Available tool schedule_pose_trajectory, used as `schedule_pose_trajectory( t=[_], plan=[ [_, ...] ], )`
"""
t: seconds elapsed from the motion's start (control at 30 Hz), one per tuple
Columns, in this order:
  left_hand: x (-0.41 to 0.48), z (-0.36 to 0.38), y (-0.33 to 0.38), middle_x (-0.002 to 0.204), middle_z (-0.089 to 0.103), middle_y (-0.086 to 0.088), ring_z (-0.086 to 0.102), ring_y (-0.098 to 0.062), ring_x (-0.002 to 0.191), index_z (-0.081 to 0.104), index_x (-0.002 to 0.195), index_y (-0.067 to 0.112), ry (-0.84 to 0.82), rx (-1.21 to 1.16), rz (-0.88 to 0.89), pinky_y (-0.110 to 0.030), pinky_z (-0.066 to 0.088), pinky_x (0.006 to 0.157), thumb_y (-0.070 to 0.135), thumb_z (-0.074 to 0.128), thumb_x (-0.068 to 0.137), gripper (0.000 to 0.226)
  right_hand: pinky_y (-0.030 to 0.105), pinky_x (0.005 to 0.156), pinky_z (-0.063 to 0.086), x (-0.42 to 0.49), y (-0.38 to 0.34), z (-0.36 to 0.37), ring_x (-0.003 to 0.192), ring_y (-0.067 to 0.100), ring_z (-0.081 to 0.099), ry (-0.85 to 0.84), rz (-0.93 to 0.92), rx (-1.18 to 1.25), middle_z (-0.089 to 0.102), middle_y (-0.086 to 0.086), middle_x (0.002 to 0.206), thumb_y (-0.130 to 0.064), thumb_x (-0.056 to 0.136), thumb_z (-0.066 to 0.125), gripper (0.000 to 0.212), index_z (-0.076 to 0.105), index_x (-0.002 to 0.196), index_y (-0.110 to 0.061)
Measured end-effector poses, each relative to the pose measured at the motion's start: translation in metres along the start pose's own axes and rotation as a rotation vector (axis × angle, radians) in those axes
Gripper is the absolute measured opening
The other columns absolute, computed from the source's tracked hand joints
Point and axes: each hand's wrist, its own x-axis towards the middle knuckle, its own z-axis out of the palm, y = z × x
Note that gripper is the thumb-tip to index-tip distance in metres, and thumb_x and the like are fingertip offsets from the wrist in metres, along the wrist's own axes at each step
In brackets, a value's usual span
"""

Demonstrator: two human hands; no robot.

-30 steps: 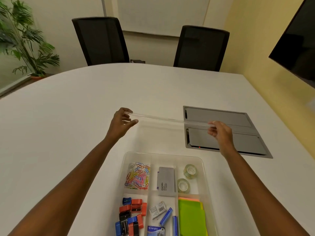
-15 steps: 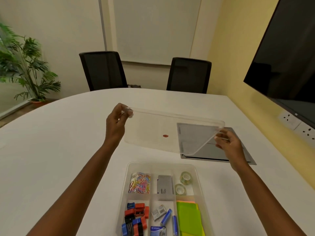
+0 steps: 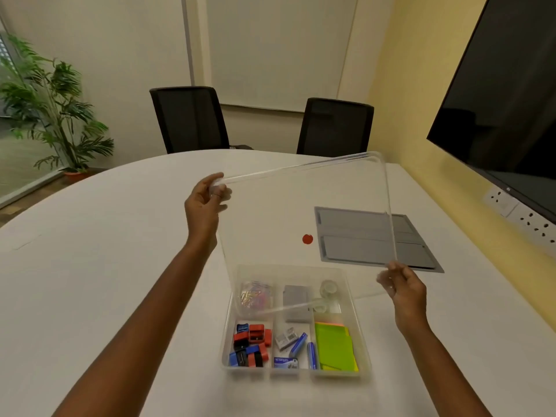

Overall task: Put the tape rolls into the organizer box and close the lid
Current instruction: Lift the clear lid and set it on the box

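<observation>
A clear plastic lid (image 3: 304, 206) with a small red dot hangs tilted above the table, its lower edge over the far half of the organizer box (image 3: 359, 323). My left hand (image 3: 206, 206) pinches the lid's upper left corner. My right hand (image 3: 404, 288) grips its lower right corner. Two clear tape rolls (image 3: 328, 287) lie in the box's far right compartment, seen blurred through the lid. The box stands open on the white table.
The box also holds paper clips (image 3: 254, 296), a grey pad, red and blue sharpeners (image 3: 251, 344), staples, pens and green sticky notes (image 3: 334, 346). A grey cable hatch (image 3: 415, 254) is set in the table at the right. Two black chairs stand beyond.
The lid has been lifted from the table and swung up and toward me, now steeply tilted over the box. My right hand has dropped nearer to the box.
</observation>
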Motion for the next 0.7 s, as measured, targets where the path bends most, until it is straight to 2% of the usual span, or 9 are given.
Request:
schedule_pose_trajectory(
  t=[0.07,0.17,0.23,0.37,0.43,0.53,0.63,0.7],
  plan=[
    [-0.012,-0.002,-0.014,0.090,0.060,-0.002,0.059,-0.007,0.078,0.049,0.125,0.006,0.034,0.007,-0.050,-0.011,0.050,0.064,0.008,0.045,0.093,0.032,0.007,0.053,0.055,-0.008,0.004,0.000,0.044,-0.002,0.061,0.048,0.012,0.053,0.063,-0.007,0.044,-0.004,0.095,0.047,0.026,0.059,0.077,-0.018],
    [-0.037,-0.008,-0.045,0.104,0.054,-0.010,0.056,-0.018,0.083,0.038,0.132,0.002,0.078,0.046,-0.211,-0.019,0.047,0.069,0.003,0.043,0.093,0.039,0.009,0.052,0.056,-0.020,0.014,-0.002,0.056,0.012,0.059,0.101,0.047,0.036,0.053,0.005,0.063,-0.002,0.095,0.045,0.028,0.058,0.074,-0.016],
    [-0.061,-0.016,-0.069,0.105,0.052,-0.012,0.054,-0.024,0.091,0.036,0.134,0.000,0.053,0.114,-0.355,-0.025,0.045,0.072,0.003,0.044,0.093,0.042,0.010,0.050,0.056,-0.026,0.023,-0.004,0.060,0.018,0.055,0.153,0.092,0.016,0.049,0.006,0.069,-0.003,0.096,0.045,0.026,0.058,0.076,-0.014],
    [-0.112,-0.037,-0.105,0.112,0.058,-0.024,0.057,-0.026,0.089,0.047,0.125,-0.004,-0.101,0.231,-0.541,-0.028,0.050,0.071,0.002,0.047,0.092,0.034,0.011,0.042,0.054,-0.034,0.041,-0.005,0.047,0.013,0.061,0.228,0.189,-0.023,0.048,0.006,0.071,-0.006,0.097,0.042,0.011,0.052,0.094,-0.005],
    [-0.127,-0.045,-0.115,0.117,0.060,-0.026,0.058,-0.028,0.089,0.051,0.121,-0.005,-0.088,0.291,-0.573,-0.033,0.050,0.075,0.002,0.050,0.091,0.032,0.009,0.039,0.051,-0.039,0.050,-0.005,0.045,0.014,0.062,0.231,0.214,-0.049,0.049,0.006,0.071,-0.008,0.098,0.042,0.010,0.051,0.097,-0.005],
    [-0.137,-0.056,-0.125,0.118,0.062,-0.025,0.058,-0.031,0.089,0.055,0.118,-0.006,-0.057,0.360,-0.617,-0.036,0.049,0.081,-0.001,0.051,0.089,0.030,0.011,0.039,0.051,-0.048,0.062,-0.004,0.036,0.005,0.061,0.182,0.233,-0.124,0.050,0.006,0.069,-0.008,0.098,0.041,0.010,0.051,0.099,-0.006],
    [-0.139,-0.067,-0.133,0.123,0.060,-0.024,0.058,-0.039,0.105,0.054,0.120,-0.007,-0.041,0.444,-0.671,-0.045,0.048,0.097,-0.003,0.051,0.088,0.032,0.019,0.049,0.044,-0.055,0.073,-0.003,0.053,0.017,0.054,0.114,0.268,-0.231,0.051,0.006,0.068,-0.007,0.097,0.042,0.011,0.053,0.100,-0.007],
    [-0.142,-0.072,-0.136,0.125,0.058,-0.025,0.055,-0.041,0.112,0.054,0.120,-0.007,-0.042,0.490,-0.685,-0.050,0.045,0.101,-0.004,0.052,0.087,0.033,0.023,0.054,0.040,-0.057,0.079,-0.004,0.062,0.022,0.050,0.085,0.241,-0.370,0.054,0.009,0.072,-0.008,0.096,0.043,0.013,0.056,0.098,-0.006]
  ],
)
